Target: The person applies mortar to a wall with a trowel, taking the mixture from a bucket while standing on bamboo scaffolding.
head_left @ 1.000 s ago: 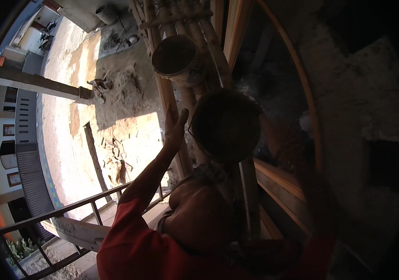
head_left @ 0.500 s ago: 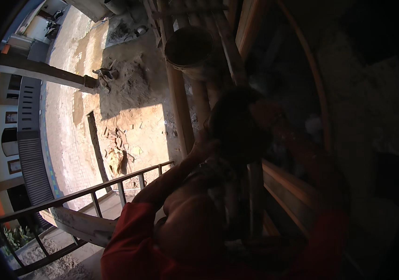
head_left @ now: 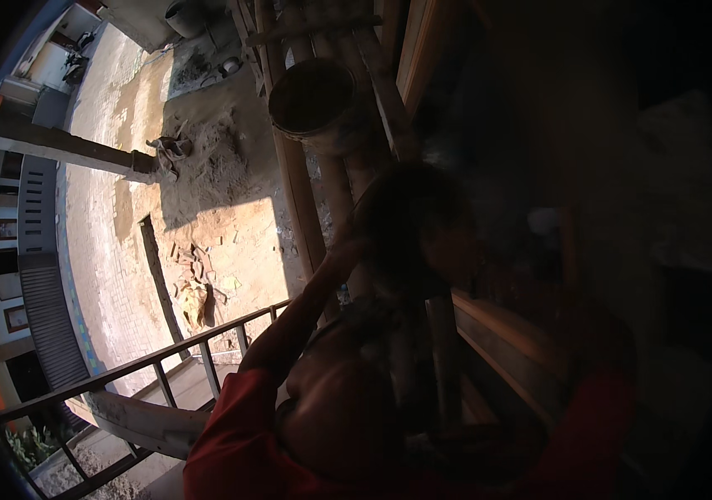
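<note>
A dark round bucket (head_left: pixel 402 200) is on the scaffold of bamboo poles and boards, held between my hands. My left hand (head_left: pixel 352 246) is closed against its left side. My right hand (head_left: pixel 448 246), dim in shadow, is on its right side and seems to grip it. The bucket's contents are too dark to make out. Just beyond it, a second, paler bucket (head_left: pixel 314 125) with a dark interior sits on the bamboo poles (head_left: pixel 335 192).
Below left lie a sunlit yard (head_left: pixel 223 237) with rubble and a sand heap, and a concrete beam (head_left: pixel 56 142). A metal railing (head_left: pixel 122 367) runs along the lower left. A wooden frame (head_left: pixel 498 325) and a dark wall are at the right.
My left hand was spread beside the bucket and has moved onto its side. My right hand has come onto the bucket too. The view has shifted slightly and grown darker on the right.
</note>
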Tool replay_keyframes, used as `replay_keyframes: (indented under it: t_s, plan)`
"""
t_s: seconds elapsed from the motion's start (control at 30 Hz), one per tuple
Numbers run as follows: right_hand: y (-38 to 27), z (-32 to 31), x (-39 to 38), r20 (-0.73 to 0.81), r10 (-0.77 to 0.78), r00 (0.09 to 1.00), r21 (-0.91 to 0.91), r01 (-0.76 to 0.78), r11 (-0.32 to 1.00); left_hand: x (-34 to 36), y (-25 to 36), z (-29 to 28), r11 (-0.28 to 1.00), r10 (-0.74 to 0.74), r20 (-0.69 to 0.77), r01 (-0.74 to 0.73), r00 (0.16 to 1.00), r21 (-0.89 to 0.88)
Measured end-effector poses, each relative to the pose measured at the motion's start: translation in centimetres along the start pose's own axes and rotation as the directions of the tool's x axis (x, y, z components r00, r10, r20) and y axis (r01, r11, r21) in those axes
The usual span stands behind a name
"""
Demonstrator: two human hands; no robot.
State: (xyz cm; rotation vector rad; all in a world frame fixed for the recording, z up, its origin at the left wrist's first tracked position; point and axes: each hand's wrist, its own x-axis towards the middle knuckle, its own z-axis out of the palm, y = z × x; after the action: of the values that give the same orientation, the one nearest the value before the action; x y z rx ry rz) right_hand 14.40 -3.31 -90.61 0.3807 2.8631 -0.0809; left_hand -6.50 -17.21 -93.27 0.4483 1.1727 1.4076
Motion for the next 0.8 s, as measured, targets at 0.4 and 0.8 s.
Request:
replay_keyframes:
  t_s: [0.4, 0.8]
  plan:
    - [6.2, -10.0, -4.5, -0.341, -0.062, 0.938, -0.494, -0.123, 0.861, -0.3, -1.2, 5.8, 0.937, 0.033, -0.285, 0.070, 0.958, 0.343]
    - [8.6, -1.9, -4.8, 0.342, -0.104, 0.934, -0.039, 0.125, 0.991, 0.9, -4.2, 7.2, 0.852, 0.381, -0.150, -0.283, 0.913, 0.442]
